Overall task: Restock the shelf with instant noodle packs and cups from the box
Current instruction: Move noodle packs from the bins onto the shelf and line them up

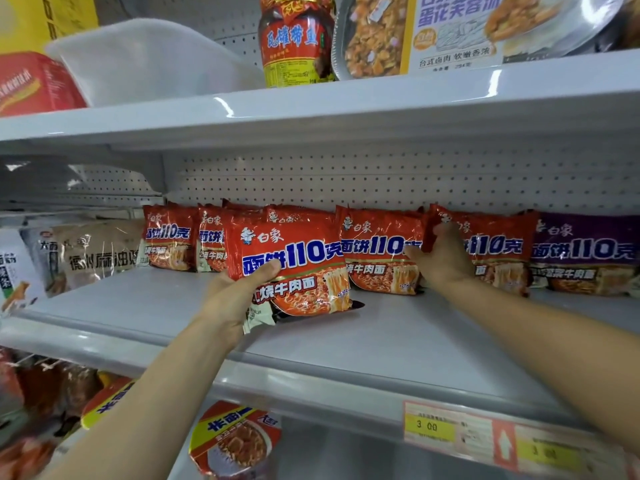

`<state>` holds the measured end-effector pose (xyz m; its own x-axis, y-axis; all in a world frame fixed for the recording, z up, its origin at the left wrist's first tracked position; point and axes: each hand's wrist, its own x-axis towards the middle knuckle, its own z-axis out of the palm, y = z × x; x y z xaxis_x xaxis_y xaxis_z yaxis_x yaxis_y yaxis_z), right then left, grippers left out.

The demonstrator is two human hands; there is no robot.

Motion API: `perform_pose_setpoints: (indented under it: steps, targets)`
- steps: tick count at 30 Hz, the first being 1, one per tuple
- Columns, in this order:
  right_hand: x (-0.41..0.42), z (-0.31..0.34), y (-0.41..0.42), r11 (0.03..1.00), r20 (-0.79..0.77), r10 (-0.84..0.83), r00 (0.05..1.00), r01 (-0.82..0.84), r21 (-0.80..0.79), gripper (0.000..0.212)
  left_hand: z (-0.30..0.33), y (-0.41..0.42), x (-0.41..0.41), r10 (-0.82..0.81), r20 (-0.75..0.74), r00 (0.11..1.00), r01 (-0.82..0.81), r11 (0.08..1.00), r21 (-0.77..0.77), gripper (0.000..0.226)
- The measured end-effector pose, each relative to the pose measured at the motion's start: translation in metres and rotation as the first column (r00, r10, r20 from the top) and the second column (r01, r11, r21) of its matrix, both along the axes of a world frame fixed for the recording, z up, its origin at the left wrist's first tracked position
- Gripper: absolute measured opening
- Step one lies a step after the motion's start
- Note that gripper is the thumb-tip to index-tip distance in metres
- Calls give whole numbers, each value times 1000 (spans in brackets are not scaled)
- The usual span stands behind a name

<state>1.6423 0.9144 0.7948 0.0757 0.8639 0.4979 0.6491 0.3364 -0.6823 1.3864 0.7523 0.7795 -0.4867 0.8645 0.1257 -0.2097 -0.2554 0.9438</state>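
My left hand [239, 296] grips a red instant noodle pack [298, 261] by its lower left corner and holds it upright just above the grey middle shelf [398, 341]. Behind it a row of the same red packs [171, 242] leans against the pegboard back. My right hand [441, 256] reaches to the back and holds the left edge of another red pack [491, 249], thumb on its front. A red pack [379, 254] stands between the two hands. No box is in view.
A purple noodle pack [585, 254] stands at the right end of the row. Beige and white packs [93, 254] fill the left. A red jar [296, 39] and food boxes sit on the upper shelf. Noodle cups [235, 441] lie below. Yellow price tags [431, 427] line the shelf edge.
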Motion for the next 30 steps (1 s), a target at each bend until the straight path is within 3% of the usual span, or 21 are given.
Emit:
perform_pose_setpoints:
  steps: [1, 3, 6, 8, 9, 17, 20, 22, 25, 30]
  targets:
    - [1, 3, -10, 996, -56, 83, 995, -81, 37, 50, 0, 1, 3, -8, 4, 1000, 8, 1000, -2, 46]
    - [2, 8, -32, 948, -153, 302, 941, -313, -55, 37, 2, 5, 11, -35, 8, 999, 35, 999, -2, 51]
    - [9, 12, -56, 739, -214, 533, 818, -574, -353, 51, 6, 11, 34, -111, 6, 994, 111, 994, -18, 47]
    - [18, 10, -60, 610, -274, 601, 751, -652, -450, 57, 9, 18, 52, -164, 10, 986, 164, 986, -34, 47]
    - [24, 9, -59, 593, -299, 601, 741, -664, -455, 59, 11, 21, 62, -186, 5, 983, 186, 982, -43, 50]
    - [101, 9, -43, 678, -457, 476, 751, -645, -353, 50, 28, 61, 129, -358, -38, 933, 351, 927, -130, 53]
    - [130, 6, -32, 746, -483, 416, 771, -593, -304, 40, 32, 80, 151, -410, -258, 875, 363, 907, -213, 42]
    - [147, 5, -25, 791, -494, 359, 792, -539, -288, 44, 31, 92, 162, -383, -420, 823, 299, 920, -254, 38]
    - [166, 2, -15, 858, -438, 281, 854, -428, -285, 56, 27, 107, 170, -261, -569, 779, 151, 960, -234, 56]
    - [174, -1, -2, 907, -333, 189, 924, -294, -301, 45, 21, 109, 164, -188, -825, 533, -75, 961, -267, 53]
